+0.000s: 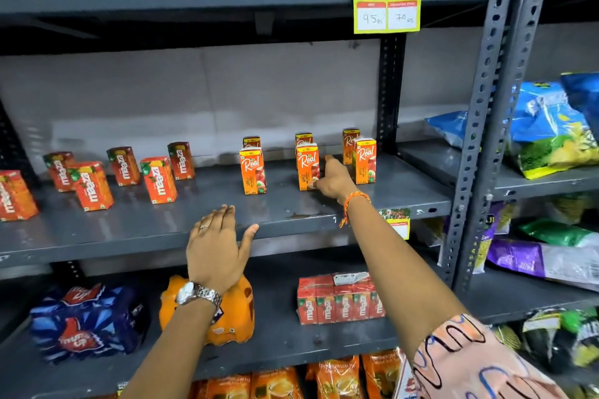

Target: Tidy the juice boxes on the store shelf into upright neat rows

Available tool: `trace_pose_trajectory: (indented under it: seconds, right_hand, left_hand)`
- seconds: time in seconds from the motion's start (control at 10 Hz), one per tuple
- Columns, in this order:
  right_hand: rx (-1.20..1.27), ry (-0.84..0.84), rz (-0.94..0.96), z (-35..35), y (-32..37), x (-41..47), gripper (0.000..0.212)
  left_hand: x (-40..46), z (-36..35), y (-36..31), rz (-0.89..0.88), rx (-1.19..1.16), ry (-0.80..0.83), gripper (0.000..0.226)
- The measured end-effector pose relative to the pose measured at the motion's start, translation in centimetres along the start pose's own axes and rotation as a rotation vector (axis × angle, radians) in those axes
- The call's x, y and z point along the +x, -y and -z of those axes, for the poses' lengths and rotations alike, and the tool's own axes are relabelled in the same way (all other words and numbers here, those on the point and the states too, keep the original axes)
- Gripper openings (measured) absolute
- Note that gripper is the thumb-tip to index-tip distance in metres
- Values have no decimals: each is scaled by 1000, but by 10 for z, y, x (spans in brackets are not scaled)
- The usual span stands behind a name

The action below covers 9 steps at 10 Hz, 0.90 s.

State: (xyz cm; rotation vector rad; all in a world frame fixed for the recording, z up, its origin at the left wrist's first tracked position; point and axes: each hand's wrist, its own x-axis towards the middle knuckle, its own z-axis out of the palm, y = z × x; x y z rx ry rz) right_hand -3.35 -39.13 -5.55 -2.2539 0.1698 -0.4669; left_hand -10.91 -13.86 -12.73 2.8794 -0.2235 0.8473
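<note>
Several orange Real apple juice boxes stand upright in pairs on the grey middle shelf [194,220]: a left front box [252,171], a middle front box [307,167] and a right front box [365,161], each with another box behind it. My right hand [334,180] reaches in and touches the right side of the middle front box. To the left stand several red Maaza boxes [158,180], loosely spaced and turned at angles. My left hand [217,246] hovers flat and open at the shelf's front edge, holding nothing.
A yellow price tag [386,5] hangs from the shelf above. The lower shelf holds a blue bottle pack [87,321], an orange bottle pack [233,317] and a wrapped Maaza multipack [338,301]. Snack bags [551,133] fill the rack to the right of a perforated upright [486,113].
</note>
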Motion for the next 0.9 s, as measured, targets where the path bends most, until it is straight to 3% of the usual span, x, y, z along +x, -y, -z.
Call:
trace_pose_trajectory:
  seconds: [0.2,0.9]
  right_hand:
    - [-17,-15,61,-2,-6,7,55]
    - [-40,23,6,1,0,1,52]
  left_hand:
    - [1,0,1,-4,8,8,86]
    - [-1,3,-1,16,6,16,83]
